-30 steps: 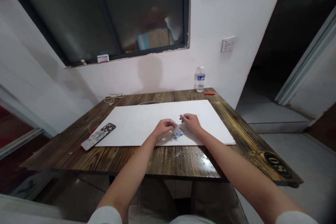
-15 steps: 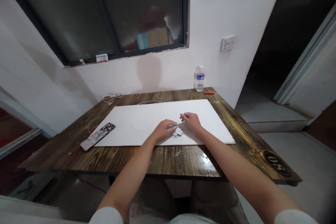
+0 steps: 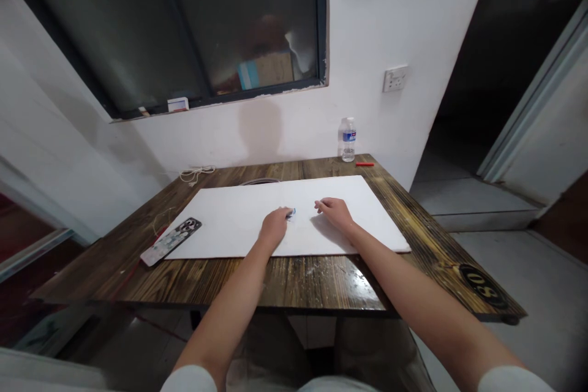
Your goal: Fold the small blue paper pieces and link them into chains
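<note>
My left hand [image 3: 274, 226] is closed over the middle of a white board [image 3: 229, 214]. A small white piece with blue and dark marks [image 3: 291, 215], perhaps cards or paper slips, shows at its fingertips; most of it is hidden by the fingers. My right hand [image 3: 337, 212] is a little to the right, above the board, its fingers curled and thumb drawn in. Whether anything small is between those fingertips cannot be made out. The two hands are apart.
A patterned phone [image 3: 171, 242] lies over the board's left edge. A clear bottle [image 3: 348, 139] and a red pen-like stick [image 3: 364, 164] are at the back right of the wooden table [image 3: 316, 282]. A white cable [image 3: 196, 174] lies at the back left.
The spread white pieces under my left hand are gathered into its closed fingers. That hand has shifted slightly left, away from the right one. My right hand stays nearly where it was.
</note>
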`<act>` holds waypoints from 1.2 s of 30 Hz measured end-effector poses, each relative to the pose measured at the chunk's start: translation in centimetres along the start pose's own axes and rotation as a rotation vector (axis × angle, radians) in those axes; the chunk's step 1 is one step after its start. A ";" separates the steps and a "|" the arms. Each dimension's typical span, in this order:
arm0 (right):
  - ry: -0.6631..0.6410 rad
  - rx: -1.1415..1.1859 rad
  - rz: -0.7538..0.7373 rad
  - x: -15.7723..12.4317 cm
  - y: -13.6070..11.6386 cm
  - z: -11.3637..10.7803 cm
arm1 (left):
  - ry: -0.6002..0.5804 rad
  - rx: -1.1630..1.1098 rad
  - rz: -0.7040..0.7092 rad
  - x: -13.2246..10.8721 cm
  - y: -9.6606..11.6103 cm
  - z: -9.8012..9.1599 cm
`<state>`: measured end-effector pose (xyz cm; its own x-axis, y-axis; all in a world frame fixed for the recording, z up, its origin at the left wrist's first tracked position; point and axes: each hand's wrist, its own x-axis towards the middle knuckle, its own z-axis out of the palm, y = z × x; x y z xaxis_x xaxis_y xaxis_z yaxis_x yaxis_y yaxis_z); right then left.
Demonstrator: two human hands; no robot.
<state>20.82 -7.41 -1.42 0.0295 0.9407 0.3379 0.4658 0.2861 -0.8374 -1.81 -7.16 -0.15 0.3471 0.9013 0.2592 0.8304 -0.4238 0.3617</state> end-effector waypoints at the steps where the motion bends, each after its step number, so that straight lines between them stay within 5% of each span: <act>1: 0.000 -0.002 0.000 0.0 0.0 0.0 | 0.004 0.011 -0.034 0.0 0.0 -0.1; 4: -0.002 -0.005 -0.007 0.0 0.1 0.1 | -0.075 0.005 -0.002 -0.1 0.3 -0.1; 9: 0.004 -0.009 -0.025 0.0 0.1 0.1 | -0.287 -0.223 0.318 -0.4 1.2 0.1; 13: 0.016 -0.006 -0.024 0.1 0.1 0.1 | -0.258 -0.302 0.418 -0.6 1.8 -0.4; 16: 0.018 -0.003 -0.019 0.1 0.2 0.1 | -0.144 -0.146 0.304 -0.7 1.8 -0.9; 21: 0.009 -0.006 -0.010 0.0 0.1 0.0 | 0.050 0.073 -0.108 -0.2 0.7 -1.4; 23: 0.005 -0.009 -0.011 -0.1 -0.1 0.0 | 0.052 0.128 -0.243 0.0 0.1 -1.3; 26: 0.002 -0.015 -0.013 -0.2 -0.2 -0.1 | 0.026 0.129 -0.261 0.1 -0.3 -0.9; 31: -0.009 -0.023 -0.021 -0.2 -0.2 0.1 | -0.185 0.059 0.042 -0.1 0.2 -0.3; 36: -0.009 -0.035 -0.032 -0.2 -0.3 0.1 | -0.446 -0.295 0.440 -0.5 1.5 -0.4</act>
<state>20.56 -7.69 -1.28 0.0061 0.9327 0.3605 0.4969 0.3100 -0.8105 -0.86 -8.27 0.63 0.8229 0.5642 0.0675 0.4401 -0.7080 0.5523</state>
